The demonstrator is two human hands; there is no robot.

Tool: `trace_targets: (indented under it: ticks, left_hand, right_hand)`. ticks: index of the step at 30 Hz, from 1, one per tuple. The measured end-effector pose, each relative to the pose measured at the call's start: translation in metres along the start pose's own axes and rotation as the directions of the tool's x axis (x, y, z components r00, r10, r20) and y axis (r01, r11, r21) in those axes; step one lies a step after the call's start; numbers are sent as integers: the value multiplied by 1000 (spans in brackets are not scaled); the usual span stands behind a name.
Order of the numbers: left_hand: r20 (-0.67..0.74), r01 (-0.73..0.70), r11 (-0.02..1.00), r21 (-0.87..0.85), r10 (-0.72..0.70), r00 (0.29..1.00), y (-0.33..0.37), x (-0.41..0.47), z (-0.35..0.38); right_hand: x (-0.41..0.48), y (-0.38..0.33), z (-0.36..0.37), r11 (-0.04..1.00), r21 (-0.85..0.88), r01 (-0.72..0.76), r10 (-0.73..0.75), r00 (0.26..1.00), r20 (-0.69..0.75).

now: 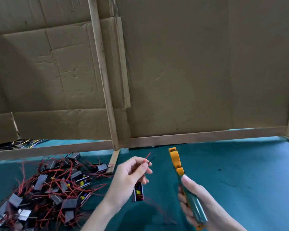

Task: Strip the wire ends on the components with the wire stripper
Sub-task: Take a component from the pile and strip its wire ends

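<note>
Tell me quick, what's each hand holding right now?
Left hand: closed, pinching the red and black wires of one component.
Right hand: closed around the wire stripper handle.

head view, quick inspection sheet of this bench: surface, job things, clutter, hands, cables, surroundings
surface: green mat
job's things: wire stripper, yellow head up, apart from the wire pair; component below left hand; pile of components at left
clutter: dark wire scraps on mat, right
grippers: left hand pinches wire pair; right hand grips stripper handles
cables: coloured wires behind screen, far left
surroundings: cardboard screen on wooden frame
</note>
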State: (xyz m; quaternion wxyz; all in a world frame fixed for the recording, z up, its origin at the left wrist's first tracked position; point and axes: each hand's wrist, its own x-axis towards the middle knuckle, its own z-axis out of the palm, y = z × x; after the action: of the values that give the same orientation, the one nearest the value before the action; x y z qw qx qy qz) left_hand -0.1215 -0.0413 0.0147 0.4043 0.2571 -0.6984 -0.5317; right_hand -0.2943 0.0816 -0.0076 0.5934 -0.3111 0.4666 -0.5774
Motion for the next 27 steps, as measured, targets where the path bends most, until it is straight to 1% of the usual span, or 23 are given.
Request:
trace_targets:
  ticks: [2,4,5,6,7,8,9,12,14,16,18,19,20,21,23,25,27]
  left_hand:
    - [10,-15,1000,9,15,1000,-2,-1,1]
    - [22,-40,998,46,39,999,-3,0,0]
    - [20,-49,997,63,47,999,-4,0,-1]
    - [12,-52,996,70,51,999,-5,1,-2]
    - [2,-53,996,67,53,999,-6,2,-4]
    - [-5,-52,997,60,52,999,-7,2,-4]
    - [-8,-50,997,54,50,999,-8,2,-4]
    - [-16,-39,998,59,40,999,-13,3,-2]
    - [-43,-24,997,68,27,999,-18,4,-2]
    - [-74,-10,997,70,15,997,-20,5,-3]
    - [-91,-10,998,58,15,996,-20,5,-5]
    - [-92,-14,999,50,18,996,-19,5,-6]
    - [-90,-20,999,47,24,996,-17,5,-7]
    - [-86,-25,999,49,29,996,-16,5,-8]
    - [-85,-33,998,56,37,996,-13,6,-12]
    - [-94,-48,998,44,52,994,-11,7,-16]
    - [-106,-70,997,33,73,992,-8,8,-20]
  right_hand:
    - [1,7,0,999,11,-46,45,998,46]
    - [0,14,-1,995,58,-86,78,989,128]
    - [0,16,-2,994,71,-86,73,983,171]
    - [1,17,-2,997,45,-59,49,979,197]
    - [2,17,-3,1000,-21,-15,19,979,201]
    - [4,18,-4,996,-85,25,-9,983,182]
    - [5,20,-5,994,-104,45,-28,987,157]
    - [9,27,-6,990,-106,94,-80,989,126]
    - [12,34,-11,996,-44,76,-74,996,57]
    - [15,36,-17,995,6,98,-98,995,0]
    - [14,31,-19,988,121,99,-101,995,13]
    - [12,27,-19,984,139,116,-121,992,32]
    - [10,23,-19,984,98,150,-154,988,30]
    - [9,20,-21,979,10,203,-203,979,8]
    - [7,16,-25,933,-204,296,-310,950,-36]
    - [7,16,-26,869,-367,332,-371,928,-40]
    - [6,13,-22,829,-444,341,-380,925,0]
